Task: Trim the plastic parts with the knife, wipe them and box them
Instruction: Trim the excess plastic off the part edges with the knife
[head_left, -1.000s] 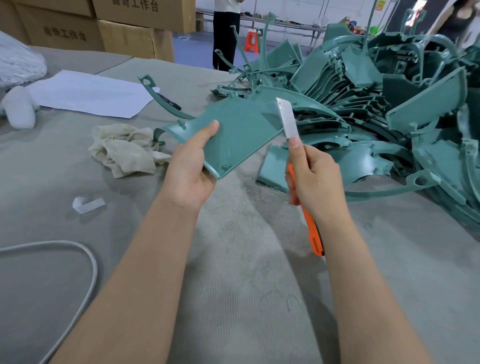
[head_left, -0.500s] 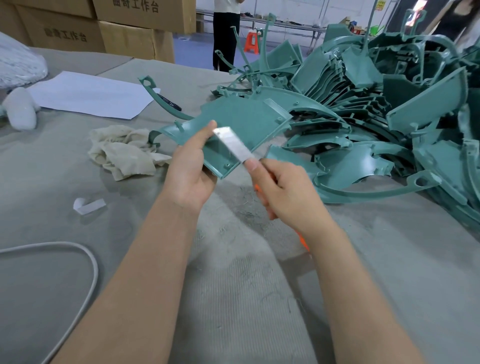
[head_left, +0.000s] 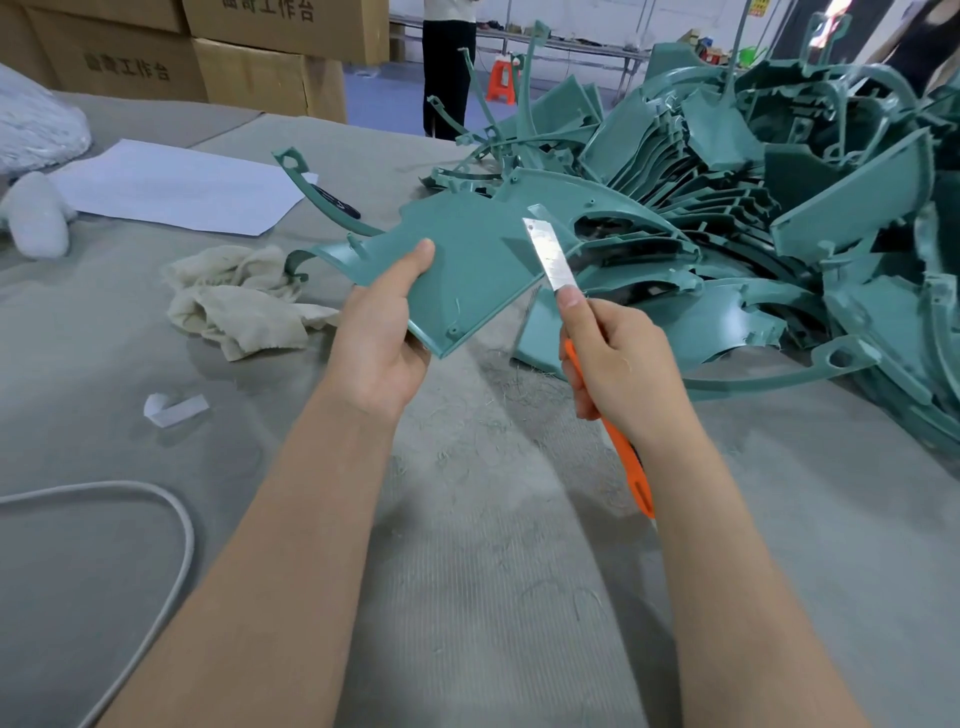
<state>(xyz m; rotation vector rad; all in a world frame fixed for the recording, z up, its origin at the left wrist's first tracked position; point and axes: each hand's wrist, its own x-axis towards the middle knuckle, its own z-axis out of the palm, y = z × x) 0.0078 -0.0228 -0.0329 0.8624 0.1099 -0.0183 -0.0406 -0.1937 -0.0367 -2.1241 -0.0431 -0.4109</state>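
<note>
Plastic part (head_left: 462, 260) in left hand (head_left: 379, 343), knife (head_left: 550, 254) handle half-hidden

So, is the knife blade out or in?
Out: the bare silver blade sticks up past the right hand, which grips the orange knife.

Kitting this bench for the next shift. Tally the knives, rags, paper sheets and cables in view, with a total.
Knife: 1, gripped by the right hand
Rag: 1
Paper sheet: 1
Cable: 1
Total: 4
A dark object beside the paper sheet is too small to identify and is not counted.
</note>
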